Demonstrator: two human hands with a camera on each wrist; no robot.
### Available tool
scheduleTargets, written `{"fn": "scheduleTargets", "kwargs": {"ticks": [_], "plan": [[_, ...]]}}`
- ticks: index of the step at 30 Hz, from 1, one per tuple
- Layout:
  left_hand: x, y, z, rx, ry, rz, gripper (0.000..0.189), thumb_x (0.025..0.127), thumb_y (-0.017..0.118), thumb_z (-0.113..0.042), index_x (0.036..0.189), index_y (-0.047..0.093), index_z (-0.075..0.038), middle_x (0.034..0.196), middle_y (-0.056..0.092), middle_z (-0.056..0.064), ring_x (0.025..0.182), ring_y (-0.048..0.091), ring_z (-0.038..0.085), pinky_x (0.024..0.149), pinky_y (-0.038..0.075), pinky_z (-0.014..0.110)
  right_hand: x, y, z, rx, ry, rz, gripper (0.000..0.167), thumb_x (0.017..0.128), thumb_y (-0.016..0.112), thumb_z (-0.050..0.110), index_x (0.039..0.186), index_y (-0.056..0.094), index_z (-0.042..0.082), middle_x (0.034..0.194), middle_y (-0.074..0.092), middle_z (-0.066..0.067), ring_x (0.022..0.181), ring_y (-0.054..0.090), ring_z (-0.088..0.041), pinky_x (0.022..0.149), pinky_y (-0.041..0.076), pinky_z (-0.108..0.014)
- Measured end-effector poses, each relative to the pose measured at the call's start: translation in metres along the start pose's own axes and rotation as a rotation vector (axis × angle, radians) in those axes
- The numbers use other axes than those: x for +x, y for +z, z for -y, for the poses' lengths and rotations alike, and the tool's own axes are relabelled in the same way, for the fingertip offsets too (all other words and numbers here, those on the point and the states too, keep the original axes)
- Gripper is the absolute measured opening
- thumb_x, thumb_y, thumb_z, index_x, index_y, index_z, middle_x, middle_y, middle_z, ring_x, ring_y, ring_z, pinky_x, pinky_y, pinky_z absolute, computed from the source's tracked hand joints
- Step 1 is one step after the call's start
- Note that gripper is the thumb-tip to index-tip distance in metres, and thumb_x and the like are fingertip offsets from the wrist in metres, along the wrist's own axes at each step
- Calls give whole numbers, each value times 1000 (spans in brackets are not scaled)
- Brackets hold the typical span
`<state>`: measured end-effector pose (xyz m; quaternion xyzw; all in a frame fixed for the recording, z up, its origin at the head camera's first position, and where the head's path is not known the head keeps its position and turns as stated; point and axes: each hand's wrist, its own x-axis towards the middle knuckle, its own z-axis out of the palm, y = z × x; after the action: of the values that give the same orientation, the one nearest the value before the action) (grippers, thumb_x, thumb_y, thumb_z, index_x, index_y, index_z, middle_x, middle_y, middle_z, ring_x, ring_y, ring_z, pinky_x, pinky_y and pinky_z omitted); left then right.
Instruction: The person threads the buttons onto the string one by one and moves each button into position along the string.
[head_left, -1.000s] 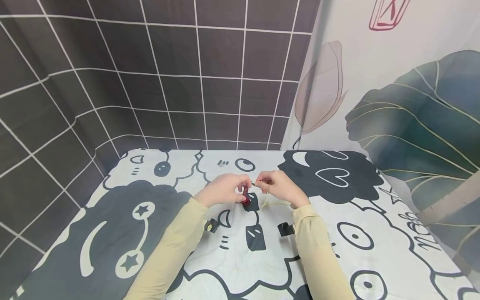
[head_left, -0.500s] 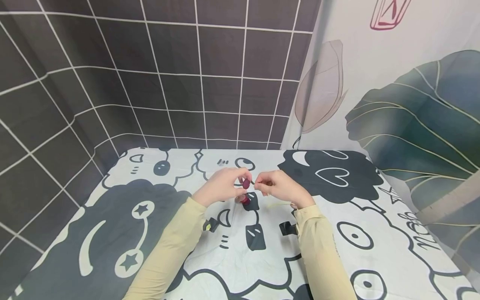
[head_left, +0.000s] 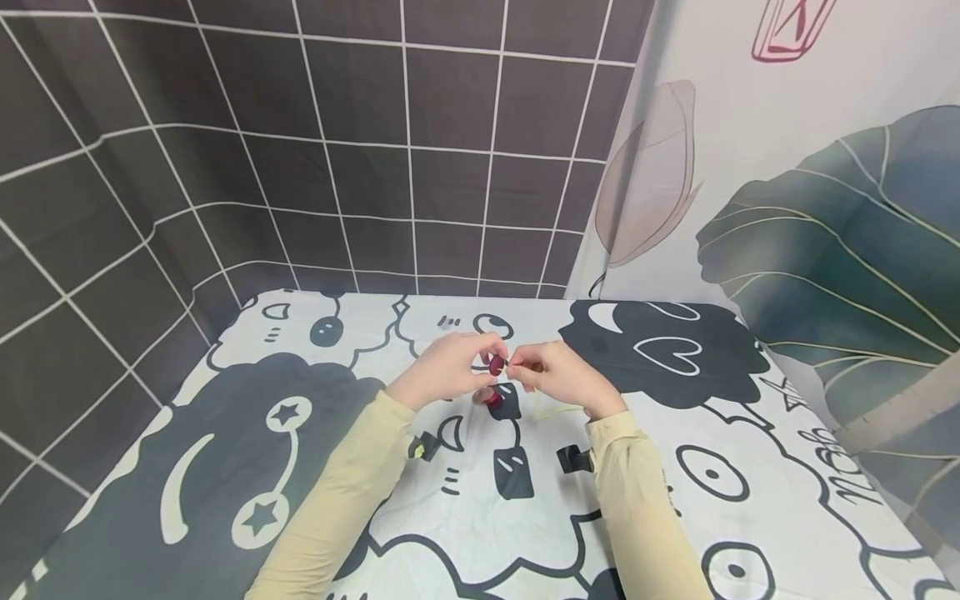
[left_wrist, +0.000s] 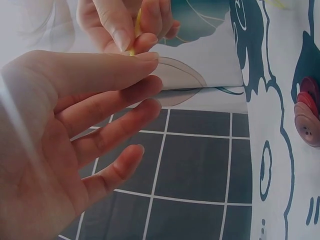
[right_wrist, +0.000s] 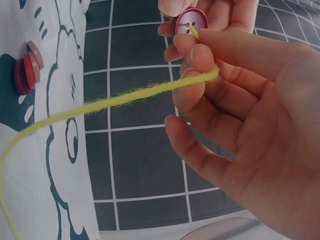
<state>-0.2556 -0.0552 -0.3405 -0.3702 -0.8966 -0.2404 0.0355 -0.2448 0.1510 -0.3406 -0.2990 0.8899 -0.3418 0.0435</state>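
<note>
In the head view my left hand (head_left: 448, 371) pinches a dark red button (head_left: 497, 364) between thumb and fingers, above the cloth. The right wrist view shows the button's (right_wrist: 200, 19) several holes. My right hand (head_left: 562, 372) pinches yellow yarn (right_wrist: 135, 96) close to its end, and the tip meets the button's face at the holes. Whether the tip passes through cannot be told. The yarn trails over the curled fingers and down to the cloth. Below the left hand, overlapping red and pink buttons (head_left: 491, 397) lie on the cloth. My left hand (left_wrist: 85, 115) hides the held button in its own wrist view.
A white cloth (head_left: 465, 525) with dark cartoon prints covers the table. Small black objects sit beside the left wrist (head_left: 425, 446) and right wrist (head_left: 573, 458). Behind stands a dark grid-patterned curtain (head_left: 450, 183), with a leaf-printed one (head_left: 840, 250) at right.
My left hand has lifted slightly and the held button now shows its face toward the camera. The right hand's yarn end has come up against the button. The loose buttons remain on the cloth.
</note>
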Motion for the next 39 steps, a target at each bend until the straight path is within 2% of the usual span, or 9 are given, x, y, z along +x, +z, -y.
{"fn": "scheduleTargets", "kwargs": {"ticks": [13,18,22,27,30,34,39], "plan": [[1,0,-4,-52,-34,33,26,84,72,-15,107,61,-16,95,69,1,88,63,17,76,48,29,3,4,-3,-25,-21,-22,12,92,62,13,86,67,5,62,55,4,57,48,-7,54,37,-19],[1,-1,-7,-97,-81,50,33,84,72,-16,111,52,-15,107,73,6,93,69,22,81,50,35,5,5,-3,-17,-8,-19,12,93,61,13,86,66,6,63,55,4,57,48,-7,54,38,-19],[1,-1,-7,-113,-106,48,34,84,74,-19,105,47,-16,106,73,9,87,69,22,77,49,34,5,5,-4,-13,-8,-18,11,93,61,13,85,66,6,63,54,4,57,48,-8,54,37,-19],[1,0,-4,-105,-77,36,29,84,74,-24,93,49,-16,93,71,5,67,58,13,60,44,25,4,5,-6,-2,-13,-14,17,95,57,14,81,62,7,62,53,3,56,44,-7,54,34,-20],[1,0,-2,-99,-55,26,25,84,74,-25,90,51,-16,88,69,1,61,53,10,54,40,22,4,4,-5,20,4,-8,23,98,52,16,78,59,9,62,53,3,56,44,-10,56,33,-22],[1,2,-2,-88,-34,11,23,84,74,-26,89,54,-15,86,68,-1,68,54,12,60,38,21,5,4,-6,76,39,-3,32,102,45,24,77,58,10,64,53,2,63,50,-14,63,38,-24],[2,2,-2,-93,-28,9,19,85,73,-25,91,58,-15,84,67,-2,75,55,12,66,40,22,6,5,-7,72,45,-22,33,101,50,29,74,57,11,62,52,4,58,43,-10,57,33,-23]]}}
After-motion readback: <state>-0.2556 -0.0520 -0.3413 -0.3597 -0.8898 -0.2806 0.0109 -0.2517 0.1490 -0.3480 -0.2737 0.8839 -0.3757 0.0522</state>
